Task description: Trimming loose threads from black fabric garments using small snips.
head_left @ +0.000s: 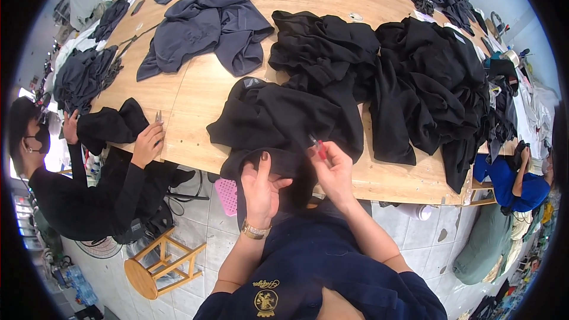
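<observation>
A black garment (278,115) lies bunched at the table's near edge in front of me, its lower part hanging over the edge. My left hand (261,195) is against this hanging part, thumb raised and fingers apart, not closed on the cloth. In my right hand (335,172) is a small red-handled tool (320,149) with a dark metal tip, held over the garment; blur hides its exact kind. A gold-coloured watch (255,232) is on my left wrist.
Black garments (435,83) are heaped to the right, and a dark grey garment (207,29) lies farther back. At left, a masked co-worker (89,189) handles black cloth with metal snips (158,116). Another person in blue (521,181) sits at right. A wooden stool (142,278) stands lower left.
</observation>
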`<state>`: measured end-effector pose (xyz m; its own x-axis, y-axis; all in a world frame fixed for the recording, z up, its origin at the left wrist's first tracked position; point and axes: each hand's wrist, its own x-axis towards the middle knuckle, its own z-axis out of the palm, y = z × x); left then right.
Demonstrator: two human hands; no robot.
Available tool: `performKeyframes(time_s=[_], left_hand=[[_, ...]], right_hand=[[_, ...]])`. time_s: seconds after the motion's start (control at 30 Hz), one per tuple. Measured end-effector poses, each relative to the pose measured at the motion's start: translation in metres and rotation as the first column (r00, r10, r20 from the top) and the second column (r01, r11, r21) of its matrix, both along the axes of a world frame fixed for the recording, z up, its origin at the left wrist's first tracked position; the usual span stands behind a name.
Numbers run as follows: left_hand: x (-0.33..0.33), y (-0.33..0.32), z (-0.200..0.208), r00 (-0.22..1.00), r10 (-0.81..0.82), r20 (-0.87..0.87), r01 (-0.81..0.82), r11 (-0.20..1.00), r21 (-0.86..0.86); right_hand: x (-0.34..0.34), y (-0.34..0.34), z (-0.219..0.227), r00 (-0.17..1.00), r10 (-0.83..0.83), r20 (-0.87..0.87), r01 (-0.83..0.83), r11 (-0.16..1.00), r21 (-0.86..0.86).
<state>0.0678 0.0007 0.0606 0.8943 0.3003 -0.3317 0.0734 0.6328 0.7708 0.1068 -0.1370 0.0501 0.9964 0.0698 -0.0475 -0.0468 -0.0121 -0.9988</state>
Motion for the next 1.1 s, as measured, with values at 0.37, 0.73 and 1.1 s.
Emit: performKeyframes(time_s=[0.37, 0.73, 1.1], left_hand=[[0.000, 0.002, -0.004, 0.998, -0.048, 0.034, 0.048, 0.999, -0.008], [-0.002, -0.003, 0.003, 0.997, -0.041, 0.068, 0.043, 0.999, -0.017], [-0.003, -0.003, -0.002, 0.995, -0.030, 0.096, 0.034, 0.999, -0.037]], right_hand=[[0.008, 0.000, -0.003, 0.995, -0.078, 0.062, 0.073, 0.994, 0.080], [-0.006, 0.008, 0.000, 0.993, 0.108, 0.046, -0.109, 0.993, 0.035], [-0.009, 0.004, -0.007, 0.988, 0.067, 0.137, -0.072, 0.997, 0.034]])
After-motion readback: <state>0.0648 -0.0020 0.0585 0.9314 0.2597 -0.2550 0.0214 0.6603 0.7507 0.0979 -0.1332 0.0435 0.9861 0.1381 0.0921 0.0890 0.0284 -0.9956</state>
